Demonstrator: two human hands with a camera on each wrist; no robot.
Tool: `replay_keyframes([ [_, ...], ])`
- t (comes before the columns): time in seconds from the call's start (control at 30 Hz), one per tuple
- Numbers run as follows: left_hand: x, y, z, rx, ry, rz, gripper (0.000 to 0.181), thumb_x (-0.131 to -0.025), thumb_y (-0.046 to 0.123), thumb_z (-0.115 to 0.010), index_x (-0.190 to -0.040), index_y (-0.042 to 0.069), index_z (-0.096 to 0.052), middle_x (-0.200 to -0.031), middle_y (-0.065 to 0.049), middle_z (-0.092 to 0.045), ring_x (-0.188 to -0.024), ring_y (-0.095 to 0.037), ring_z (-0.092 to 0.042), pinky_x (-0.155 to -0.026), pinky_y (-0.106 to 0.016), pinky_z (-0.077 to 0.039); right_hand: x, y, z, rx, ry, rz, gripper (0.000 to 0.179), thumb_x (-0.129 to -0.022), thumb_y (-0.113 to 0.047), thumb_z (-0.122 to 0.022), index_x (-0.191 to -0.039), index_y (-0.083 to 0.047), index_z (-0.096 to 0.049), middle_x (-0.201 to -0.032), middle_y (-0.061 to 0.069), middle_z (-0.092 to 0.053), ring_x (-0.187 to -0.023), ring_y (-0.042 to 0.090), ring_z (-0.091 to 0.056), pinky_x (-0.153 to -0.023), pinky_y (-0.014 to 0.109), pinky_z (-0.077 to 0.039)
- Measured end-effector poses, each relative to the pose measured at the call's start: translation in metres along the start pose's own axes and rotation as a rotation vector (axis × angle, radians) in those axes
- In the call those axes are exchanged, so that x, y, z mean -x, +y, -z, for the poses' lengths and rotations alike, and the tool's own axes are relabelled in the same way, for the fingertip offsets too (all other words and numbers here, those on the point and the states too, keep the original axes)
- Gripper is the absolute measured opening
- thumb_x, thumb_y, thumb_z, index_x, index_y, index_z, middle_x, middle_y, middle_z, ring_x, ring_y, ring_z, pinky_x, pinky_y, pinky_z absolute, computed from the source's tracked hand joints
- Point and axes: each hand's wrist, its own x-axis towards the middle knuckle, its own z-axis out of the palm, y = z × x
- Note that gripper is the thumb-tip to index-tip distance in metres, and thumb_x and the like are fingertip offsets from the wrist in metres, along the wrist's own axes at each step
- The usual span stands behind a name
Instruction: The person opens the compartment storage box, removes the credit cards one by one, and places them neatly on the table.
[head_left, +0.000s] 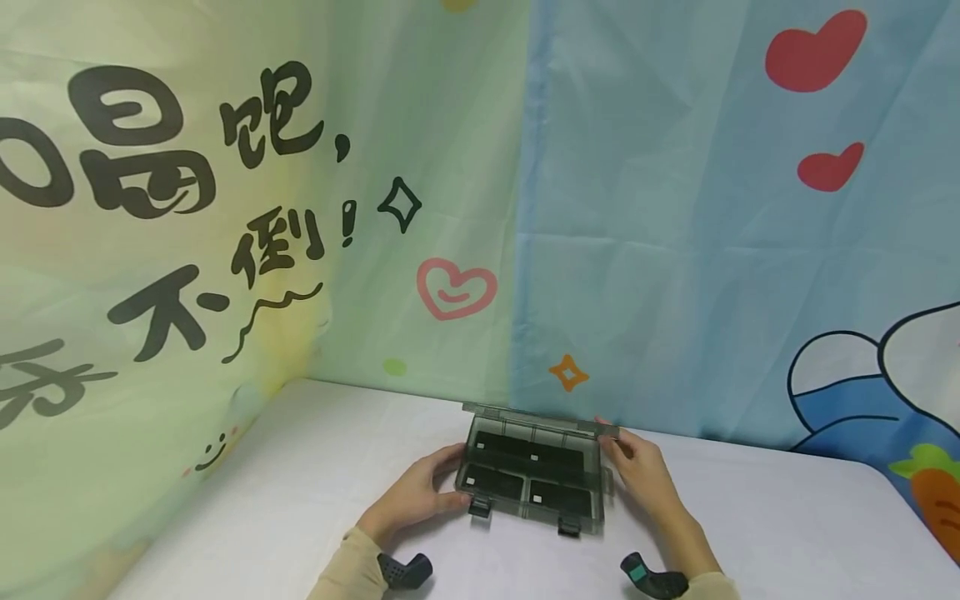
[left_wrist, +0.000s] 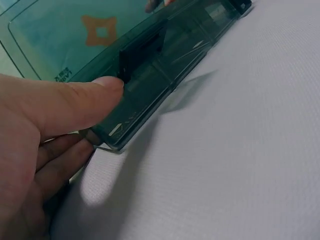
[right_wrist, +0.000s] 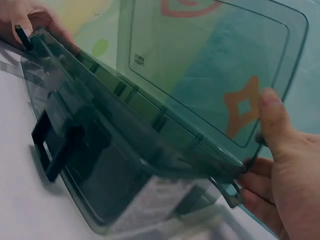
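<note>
A tinted, see-through plastic storage case (head_left: 523, 510) rests on the white table with its lid (right_wrist: 210, 75) raised. Dark inserts (head_left: 558, 497) with small white squares fill its compartments. Two black latches (head_left: 481, 506) hang open along the front wall. My left hand (head_left: 422, 492) grips the front left corner, thumb on the front wall beside a latch and fingers round the side. At the back right, my right hand (head_left: 643, 468) holds the lid's edge, thumb (right_wrist: 272, 110) against the clear panel and fingers behind it. Part of those fingers is hidden by the case.
White cloth covers the table (head_left: 300, 467). Behind it hangs a printed curtain (head_left: 637, 250) with hearts and stars, close to the table's back edge. Another printed curtain (head_left: 150, 433) with black lettering borders the left side. Dark bands (head_left: 405, 572) sit on both wrists.
</note>
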Motion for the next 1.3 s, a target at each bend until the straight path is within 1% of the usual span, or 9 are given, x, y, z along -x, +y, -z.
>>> replay_keyframes([
  [0.07, 0.001, 0.0, 0.0, -0.004, 0.004, 0.0, 0.082, -0.076, 0.031, -0.076, -0.143, 0.002, -0.038, -0.142, -0.014, -0.049, -0.135, -0.033, -0.041, -0.115, -0.055, -0.024, 0.0, -0.002, -0.001, 0.023, 0.029, -0.046, 0.027, -0.096, -0.03, -0.054, -0.094, -0.006, -0.068, -0.091, 0.009, -0.071, -0.081, 0.017, -0.064, -0.068, 0.026, -0.052],
  [0.13, 0.001, 0.0, -0.001, -0.012, 0.011, -0.012, 0.082, -0.075, 0.032, -0.077, -0.142, 0.003, -0.039, -0.142, -0.014, -0.049, -0.136, -0.034, -0.04, -0.115, -0.057, -0.025, -0.001, -0.004, -0.002, 0.025, 0.04, -0.092, 0.032, -0.097, -0.032, -0.053, -0.093, -0.004, -0.068, -0.084, 0.01, -0.07, -0.076, 0.017, -0.063, -0.068, 0.03, -0.053],
  [0.3, 0.003, 0.001, 0.0, -0.014, 0.005, -0.044, 0.086, -0.073, 0.032, -0.078, -0.143, 0.003, -0.038, -0.146, -0.017, -0.043, -0.138, -0.037, -0.036, -0.114, -0.059, -0.023, -0.002, -0.004, -0.004, -0.019, 0.045, -0.162, 0.05, -0.098, -0.039, -0.048, -0.118, 0.004, -0.063, -0.1, 0.019, -0.072, -0.09, 0.029, -0.071, -0.087, 0.047, -0.054],
  [0.47, 0.005, 0.003, 0.002, -0.008, -0.043, -0.045, 0.094, -0.071, 0.031, -0.079, -0.147, 0.003, -0.03, -0.152, -0.017, -0.033, -0.141, -0.038, -0.029, -0.115, -0.06, -0.018, -0.003, -0.002, -0.005, -0.069, 0.055, -0.188, 0.047, -0.098, -0.039, -0.049, -0.115, 0.0, -0.067, -0.097, 0.015, -0.073, -0.081, 0.02, -0.072, -0.08, 0.036, -0.058],
  [0.63, 0.006, 0.004, 0.003, -0.032, -0.078, -0.062, 0.097, -0.071, 0.03, -0.079, -0.148, 0.002, -0.028, -0.153, -0.017, -0.032, -0.141, -0.037, -0.029, -0.115, -0.058, -0.019, -0.002, -0.002, -0.007, -0.069, 0.079, -0.198, 0.042, -0.096, -0.036, -0.053, -0.11, -0.001, -0.07, -0.097, 0.015, -0.074, -0.076, 0.015, -0.071, -0.072, 0.026, -0.059],
  [0.93, 0.005, 0.004, 0.003, -0.036, -0.082, -0.049, 0.097, -0.07, 0.032, -0.08, -0.148, 0.002, -0.03, -0.152, -0.015, -0.034, -0.141, -0.034, -0.03, -0.117, -0.055, -0.02, -0.003, -0.001, -0.013, -0.023, 0.11, -0.274, 0.04, -0.092, -0.03, -0.062, -0.124, -0.004, -0.059, -0.107, 0.015, -0.071, -0.099, 0.026, -0.069, -0.077, 0.028, -0.058],
  [1.03, 0.004, 0.004, 0.003, -0.036, -0.077, -0.047, 0.097, -0.07, 0.033, -0.08, -0.147, 0.002, -0.03, -0.152, -0.015, -0.035, -0.141, -0.034, -0.031, -0.116, -0.055, -0.021, -0.003, 0.0, -0.014, -0.041, 0.112, -0.314, 0.038, -0.092, -0.033, -0.062, -0.119, -0.007, -0.059, -0.107, 0.013, -0.072, -0.097, 0.019, -0.07, -0.074, 0.02, -0.057],
  [1.17, 0.004, 0.003, 0.003, -0.05, -0.074, -0.041, 0.097, -0.07, 0.035, -0.08, -0.147, 0.002, -0.031, -0.152, -0.014, -0.036, -0.141, -0.034, -0.031, -0.116, -0.056, -0.021, -0.004, 0.001, -0.016, -0.1, 0.129, -0.342, 0.035, -0.091, -0.033, -0.063, -0.113, -0.005, -0.064, -0.106, 0.012, -0.072, -0.082, -0.003, -0.066, -0.068, 0.01, -0.052],
  [1.3, 0.005, 0.002, 0.003, -0.058, -0.072, -0.036, 0.097, -0.07, 0.036, -0.08, -0.147, 0.003, -0.031, -0.152, -0.014, -0.035, -0.141, -0.034, -0.031, -0.116, -0.055, -0.021, -0.005, 0.001, -0.018, -0.155, 0.128, -0.358, 0.033, -0.091, -0.028, -0.063, -0.113, -0.002, -0.066, -0.108, 0.015, -0.071, -0.074, -0.016, -0.057, -0.067, 0.009, -0.053],
])
